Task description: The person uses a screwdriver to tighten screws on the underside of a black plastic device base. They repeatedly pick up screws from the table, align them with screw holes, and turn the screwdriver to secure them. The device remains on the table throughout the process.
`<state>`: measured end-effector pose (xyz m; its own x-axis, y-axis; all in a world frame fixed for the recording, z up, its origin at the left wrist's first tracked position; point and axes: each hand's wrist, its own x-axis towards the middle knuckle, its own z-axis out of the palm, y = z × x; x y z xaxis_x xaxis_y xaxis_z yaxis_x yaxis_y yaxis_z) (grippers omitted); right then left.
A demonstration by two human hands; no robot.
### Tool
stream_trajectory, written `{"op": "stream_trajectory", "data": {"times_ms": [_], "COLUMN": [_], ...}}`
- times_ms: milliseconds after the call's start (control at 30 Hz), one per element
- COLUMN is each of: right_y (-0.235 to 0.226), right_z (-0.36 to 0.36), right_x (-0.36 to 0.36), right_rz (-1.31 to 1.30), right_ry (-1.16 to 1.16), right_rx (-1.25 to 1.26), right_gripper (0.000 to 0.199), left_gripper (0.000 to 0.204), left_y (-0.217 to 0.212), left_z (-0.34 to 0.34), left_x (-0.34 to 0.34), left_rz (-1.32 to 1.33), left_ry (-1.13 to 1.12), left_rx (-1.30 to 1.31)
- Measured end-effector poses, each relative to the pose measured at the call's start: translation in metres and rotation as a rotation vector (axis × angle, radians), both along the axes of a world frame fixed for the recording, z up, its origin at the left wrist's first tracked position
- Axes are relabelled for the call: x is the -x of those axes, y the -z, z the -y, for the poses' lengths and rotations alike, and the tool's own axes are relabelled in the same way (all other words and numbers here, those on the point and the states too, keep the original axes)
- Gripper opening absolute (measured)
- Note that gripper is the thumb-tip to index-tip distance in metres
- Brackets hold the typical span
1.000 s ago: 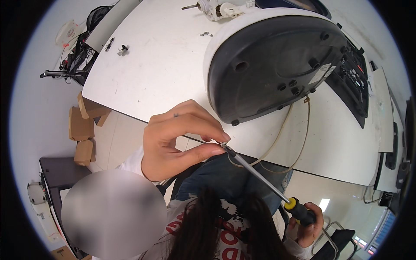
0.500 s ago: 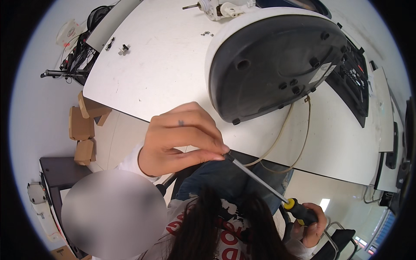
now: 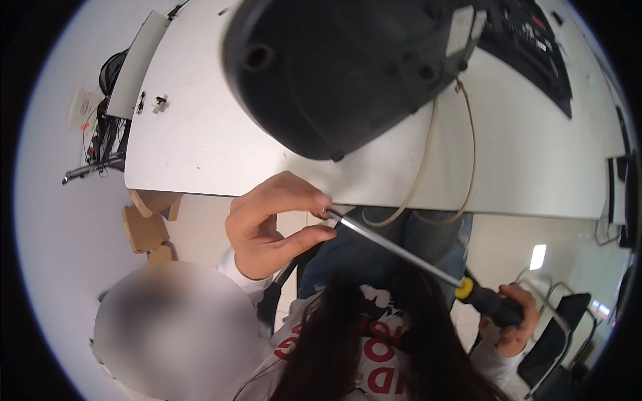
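Observation:
A long screwdriver [image 3: 401, 248] slants across the space above my lap, its tip up and to the left. My right hand [image 3: 523, 322] is closed around its black handle with a yellow collar. My left hand [image 3: 267, 224] is at the tip: the index fingertip touches or nearly touches it, while the thumb stands apart below. A tiny bit of metal shows at the tip; its kind is too small to tell. Beyond my hands, an appliance [image 3: 348, 73] with a black base is tipped on the white table [image 3: 194, 144], its underside towards me. A beige cord or tube [image 3: 473, 147] loops from it over the table edge.
A dark tool case [image 3: 535, 60] lies open at the back right. Small metal parts [image 3: 159, 104] sit at the far left of the table. Cardboard boxes [image 3: 145, 228] stand on the floor at left, and a black chair [image 3: 562, 334] is at lower right.
My left thumb has come away from the screwdriver tip, opening the pinch. The appliance and table appear higher and further left in the view. My right hand still holds the handle.

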<state>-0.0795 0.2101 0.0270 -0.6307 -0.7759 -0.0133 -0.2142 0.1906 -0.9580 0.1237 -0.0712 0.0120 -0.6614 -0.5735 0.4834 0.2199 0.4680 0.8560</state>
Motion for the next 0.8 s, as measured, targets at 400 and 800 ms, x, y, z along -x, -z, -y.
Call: {"op": "stream_trajectory", "data": {"times_ms": [400, 800], "right_y": [0.029, 0.025], "right_z": [-0.023, 0.007], "right_x": [-0.022, -0.011], "right_rz": [-0.272, -0.454], "right_ry": [0.119, -0.119], "right_rx": [-0.019, -0.007], "right_gripper": [0.058, 0.049], "left_gripper": [0.040, 0.033], "left_y": [0.026, 0.028], "left_z": [0.002, 0.013], "left_x": [0.021, 0.029], "left_rz": [-0.040, 0.075], "left_ry": [-0.521, -0.439], "left_rx": [0.050, -0.050]}}
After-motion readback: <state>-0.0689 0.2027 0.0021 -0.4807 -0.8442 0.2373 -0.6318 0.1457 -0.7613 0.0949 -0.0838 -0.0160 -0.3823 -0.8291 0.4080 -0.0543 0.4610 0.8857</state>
